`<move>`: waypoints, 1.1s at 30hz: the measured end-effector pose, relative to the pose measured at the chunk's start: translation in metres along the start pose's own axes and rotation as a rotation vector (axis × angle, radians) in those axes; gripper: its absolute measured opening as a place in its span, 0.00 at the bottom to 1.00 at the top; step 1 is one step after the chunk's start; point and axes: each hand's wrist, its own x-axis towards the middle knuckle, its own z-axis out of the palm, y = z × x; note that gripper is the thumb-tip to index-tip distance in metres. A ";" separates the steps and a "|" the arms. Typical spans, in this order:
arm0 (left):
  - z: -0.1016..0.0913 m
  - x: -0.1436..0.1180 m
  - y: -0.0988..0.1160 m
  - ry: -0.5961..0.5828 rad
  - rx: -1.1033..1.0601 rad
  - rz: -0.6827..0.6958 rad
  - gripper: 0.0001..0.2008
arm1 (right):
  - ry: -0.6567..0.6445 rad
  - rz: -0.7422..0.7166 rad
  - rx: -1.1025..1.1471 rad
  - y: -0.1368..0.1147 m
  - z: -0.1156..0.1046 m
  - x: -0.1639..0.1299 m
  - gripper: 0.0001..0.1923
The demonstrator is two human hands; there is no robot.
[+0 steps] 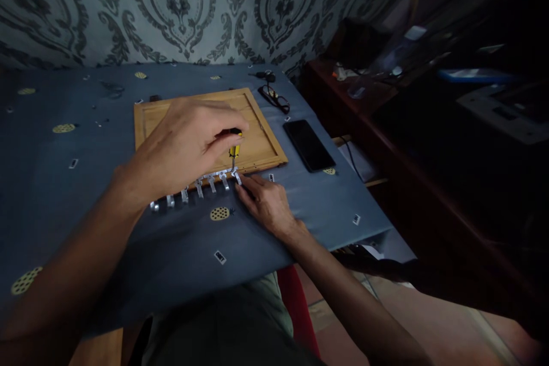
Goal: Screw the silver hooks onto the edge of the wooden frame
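Observation:
A screwdriver with a yellow and black handle (234, 150) stands nearly upright, its grip pinched by the thumb and fingers of my left hand (193, 128). Its shaft meets the right end of a silvery metal hook rail (212, 183), which lies along the near edge of a framed wooden panel (253, 151). Several metal hooks hang off that edge toward me. My right hand (268, 200) rests low on the cloth, with thumb and forefinger closed at the rightmost hook. The left forearm and hand cover part of the panel and its left side.
Right of the panel lie a black phone (309, 146) and folded eyeglasses (274, 98), with a dark key-like item (265, 75) behind. A patterned blue cloth (128, 274) covers the table. Scissors (112, 89) lie at the back left. A dark wooden desk (355, 108) borders the right side.

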 end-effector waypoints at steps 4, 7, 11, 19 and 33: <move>0.000 0.001 0.000 0.030 -0.013 -0.038 0.07 | 0.003 -0.001 0.009 0.001 0.001 0.000 0.19; 0.002 0.001 0.002 0.031 0.044 -0.046 0.06 | 0.012 -0.007 0.011 0.002 0.002 0.001 0.19; 0.004 0.001 0.002 0.011 0.078 -0.027 0.08 | 0.022 -0.013 0.016 0.002 0.002 0.001 0.19; -0.002 0.001 -0.003 -0.025 0.037 -0.002 0.09 | 0.027 -0.020 0.022 0.003 0.003 0.000 0.19; 0.001 0.001 0.001 -0.005 0.055 0.117 0.10 | 0.023 -0.021 0.024 0.002 0.003 0.000 0.19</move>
